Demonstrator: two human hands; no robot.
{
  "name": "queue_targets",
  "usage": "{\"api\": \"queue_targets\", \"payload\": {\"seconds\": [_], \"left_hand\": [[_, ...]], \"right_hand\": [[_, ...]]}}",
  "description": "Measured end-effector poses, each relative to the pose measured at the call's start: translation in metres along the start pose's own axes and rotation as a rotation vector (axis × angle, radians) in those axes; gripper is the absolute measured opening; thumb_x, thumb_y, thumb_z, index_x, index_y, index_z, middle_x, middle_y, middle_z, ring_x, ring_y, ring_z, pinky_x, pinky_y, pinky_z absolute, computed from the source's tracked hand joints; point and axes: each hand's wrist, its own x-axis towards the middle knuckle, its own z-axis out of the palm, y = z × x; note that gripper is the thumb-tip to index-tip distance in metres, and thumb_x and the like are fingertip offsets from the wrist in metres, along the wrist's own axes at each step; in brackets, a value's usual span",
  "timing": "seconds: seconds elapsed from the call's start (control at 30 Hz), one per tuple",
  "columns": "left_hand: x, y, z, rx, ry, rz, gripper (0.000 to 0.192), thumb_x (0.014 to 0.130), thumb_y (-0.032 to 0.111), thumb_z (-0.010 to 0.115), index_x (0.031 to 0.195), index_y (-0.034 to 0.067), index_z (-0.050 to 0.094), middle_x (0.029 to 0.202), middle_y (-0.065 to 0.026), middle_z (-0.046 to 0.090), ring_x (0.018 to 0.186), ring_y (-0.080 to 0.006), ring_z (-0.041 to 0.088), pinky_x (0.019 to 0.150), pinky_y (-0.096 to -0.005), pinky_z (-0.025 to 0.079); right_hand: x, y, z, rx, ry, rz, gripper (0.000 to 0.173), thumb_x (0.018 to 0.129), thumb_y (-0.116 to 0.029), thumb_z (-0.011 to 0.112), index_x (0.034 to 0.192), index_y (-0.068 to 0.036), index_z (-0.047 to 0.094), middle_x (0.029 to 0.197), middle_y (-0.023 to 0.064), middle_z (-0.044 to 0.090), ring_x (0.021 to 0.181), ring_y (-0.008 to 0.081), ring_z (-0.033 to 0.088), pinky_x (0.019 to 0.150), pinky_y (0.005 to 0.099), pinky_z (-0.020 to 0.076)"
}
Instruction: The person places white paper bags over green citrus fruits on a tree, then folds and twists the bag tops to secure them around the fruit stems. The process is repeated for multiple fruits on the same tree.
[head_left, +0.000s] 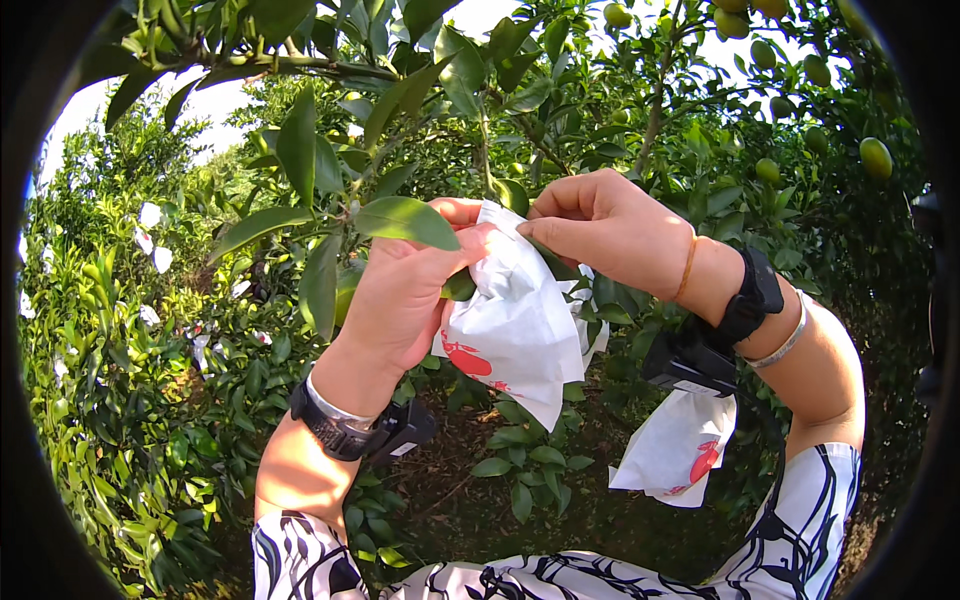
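Note:
A white paper fruit bag (517, 322) with a red printed fruit picture hangs at the middle of the view, its gathered top just below a citrus twig (485, 142). My left hand (405, 292) pinches the bag's top from the left, partly behind a green leaf (405, 222). From the right, my right hand (607, 232) has its thumb and forefinger closed on the top edge of the same bag. The bag hides what is inside it. Behind it, another white bag (592, 315) shows in part.
Another white bag (675, 450) hangs below my right wrist. A leafy branch (330, 67) crosses overhead. Green citrus fruits (876, 158) hang at the upper right. Several white bags (162, 259) dot the trees at the left. Low leaves (525, 457) grow beneath my hands.

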Motion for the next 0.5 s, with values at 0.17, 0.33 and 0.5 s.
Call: {"api": "queue_targets", "payload": {"seconds": [0.17,0.33,0.5], "left_hand": [[0.0,0.002,0.001,0.004,0.049,0.023,0.016,0.084,0.003,0.063,0.099,-0.002,0.061,0.088,-0.0052,0.065,0.077,-0.0097,0.061,0.069,-0.0237,0.05],[0.004,0.006,0.008,-0.065,0.03,0.021,0.015,0.085,0.004,0.063,0.098,-0.003,0.063,0.088,-0.0058,0.066,0.075,-0.0093,0.062,0.068,-0.0231,0.05],[0.005,0.004,0.016,-0.005,0.077,0.104,0.01,0.083,0.003,0.063,0.091,-0.003,0.065,0.084,-0.0048,0.066,0.073,-0.0084,0.061,0.067,-0.0212,0.048]], "right_hand": [[0.003,-0.002,0.005,-0.146,0.127,-0.288,0.021,0.082,-0.017,0.06,0.076,0.003,0.063,0.062,0.0073,0.059,0.054,0.0126,0.052,0.052,0.0289,0.0424],[0.002,-0.008,0.005,-0.472,0.342,-0.566,0.01,0.08,-0.007,0.058,0.076,0.002,0.06,0.06,0.0088,0.053,0.053,0.0166,0.05,0.05,0.0284,0.0387],[0.008,-0.014,-0.002,-0.65,0.326,-0.92,0.005,0.076,-0.003,0.057,0.072,0.0,0.056,0.059,0.0098,0.051,0.054,0.0263,0.049,0.052,0.0324,0.0401]]}}
